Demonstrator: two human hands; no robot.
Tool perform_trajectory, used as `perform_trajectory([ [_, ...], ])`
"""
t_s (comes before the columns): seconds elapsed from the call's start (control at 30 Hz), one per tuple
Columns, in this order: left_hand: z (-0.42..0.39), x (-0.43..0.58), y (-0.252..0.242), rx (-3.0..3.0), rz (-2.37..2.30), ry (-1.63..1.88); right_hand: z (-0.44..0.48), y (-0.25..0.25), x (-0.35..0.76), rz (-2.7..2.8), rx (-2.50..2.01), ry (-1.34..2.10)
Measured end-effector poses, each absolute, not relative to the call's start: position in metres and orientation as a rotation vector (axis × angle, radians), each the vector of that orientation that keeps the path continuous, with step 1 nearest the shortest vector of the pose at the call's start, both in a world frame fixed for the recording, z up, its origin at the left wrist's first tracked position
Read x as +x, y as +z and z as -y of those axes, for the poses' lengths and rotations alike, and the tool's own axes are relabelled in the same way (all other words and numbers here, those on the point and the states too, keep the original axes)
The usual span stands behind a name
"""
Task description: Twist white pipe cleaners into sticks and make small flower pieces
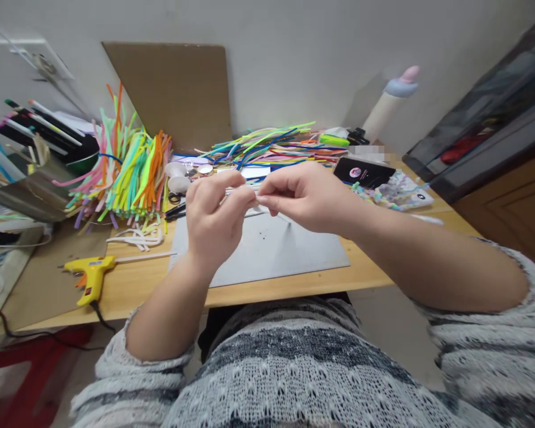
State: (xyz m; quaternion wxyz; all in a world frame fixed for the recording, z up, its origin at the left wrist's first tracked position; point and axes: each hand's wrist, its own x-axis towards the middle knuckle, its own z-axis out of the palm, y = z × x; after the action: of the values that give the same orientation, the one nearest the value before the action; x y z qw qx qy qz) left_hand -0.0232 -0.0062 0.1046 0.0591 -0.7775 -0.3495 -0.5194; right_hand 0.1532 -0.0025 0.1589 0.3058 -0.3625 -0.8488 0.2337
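The left hand [211, 217] and the right hand [303, 196] meet above the middle of the tabletop [294, 284], fingers curled and pinched shut on a thin white pipe cleaner [249, 201] that runs between their fingertips; the strand is partly hidden by the fingers, so its full length cannot be told.

Directly beneath the hands lies a grey mat [267, 249], bare but for a few dark specks; its near edge sits just short of the tabletop's near edge, and this mat is the widest open ground around the hands.

To the left of the mat a yellow glue gun [89, 274] lies on its side near the front edge, its cord dropping over that edge; just beyond it lies a loose tangle of white strips [138, 238], and black scissors [175, 211] lie beside the left hand.

Farther left a dense bundle of coloured pipe cleaners [129, 172] crowds that side; a second spread of coloured stems [271, 145] lies along the far edge against the wall, in front of a cardboard sheet [173, 89].

To the right, a black phone [363, 172] rests close behind the right hand, near the tabletop's right edge.
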Motion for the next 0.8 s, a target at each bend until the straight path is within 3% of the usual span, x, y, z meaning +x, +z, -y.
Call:
perform_trajectory([
  [0.2,0.014,0.009,0.093,-2.478,1.402,-2.338,0.015,0.154,0.162,1.938,-0.957,0.969],
  [0.33,0.020,0.032,0.078,-2.635,1.515,-2.617,0.018,0.140,0.165,1.822,-0.943,0.911],
  [0.43,0.029,0.037,0.075,-2.469,1.496,-2.351,0.020,0.131,0.167,1.836,-1.008,0.699],
  [0.63,0.034,0.017,0.094,-2.514,1.172,-1.223,0.028,0.114,0.182,2.172,-1.171,0.133],
  [0.8,0.018,-0.003,0.122,-3.020,1.029,-1.056,0.041,0.106,0.190,2.468,-1.108,0.198],
])
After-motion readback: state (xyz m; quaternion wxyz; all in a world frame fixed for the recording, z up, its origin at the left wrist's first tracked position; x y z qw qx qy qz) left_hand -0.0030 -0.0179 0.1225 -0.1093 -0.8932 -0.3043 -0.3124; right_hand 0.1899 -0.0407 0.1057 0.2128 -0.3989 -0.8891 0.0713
